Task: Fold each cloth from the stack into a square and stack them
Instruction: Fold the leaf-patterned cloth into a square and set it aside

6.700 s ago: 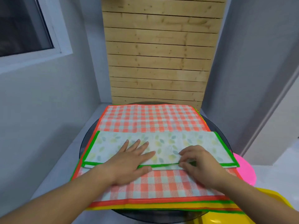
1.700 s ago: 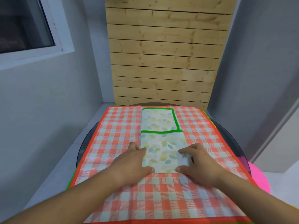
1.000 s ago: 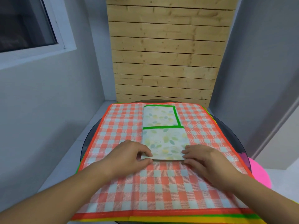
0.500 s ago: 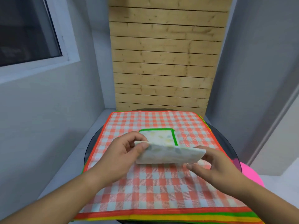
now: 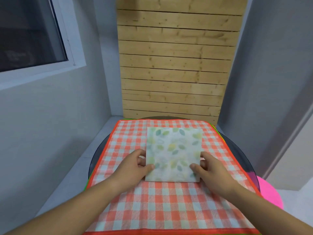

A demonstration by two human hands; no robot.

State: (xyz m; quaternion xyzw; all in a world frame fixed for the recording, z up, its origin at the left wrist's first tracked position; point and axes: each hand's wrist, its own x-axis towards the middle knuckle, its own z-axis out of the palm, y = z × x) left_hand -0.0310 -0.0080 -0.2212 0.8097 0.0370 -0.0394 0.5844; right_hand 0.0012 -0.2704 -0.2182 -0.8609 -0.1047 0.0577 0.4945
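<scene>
A white cloth with a green and yellow leaf print (image 5: 173, 153) lies folded into a square on top of the stack. The stack's top cloth is an orange and white check cloth (image 5: 162, 204) spread flat, with green and yellow edges of others showing under it. My left hand (image 5: 133, 166) pinches the square's near left edge, thumb on top and fingers tucked beneath. My right hand (image 5: 209, 169) pinches the near right edge the same way. The near edge of the square sits slightly raised off the check cloth.
The stack covers a round dark glass table (image 5: 240, 150) in a corner. A wooden slat panel (image 5: 172, 65) stands behind it, grey walls on both sides, a window (image 5: 28, 34) at upper left. A pink round stool (image 5: 269, 194) sits at the right, below the table.
The near half of the leaf cloth has been folded away from me over the far half. The green border is now hidden and the cloth is a square, still held by both hands.
</scene>
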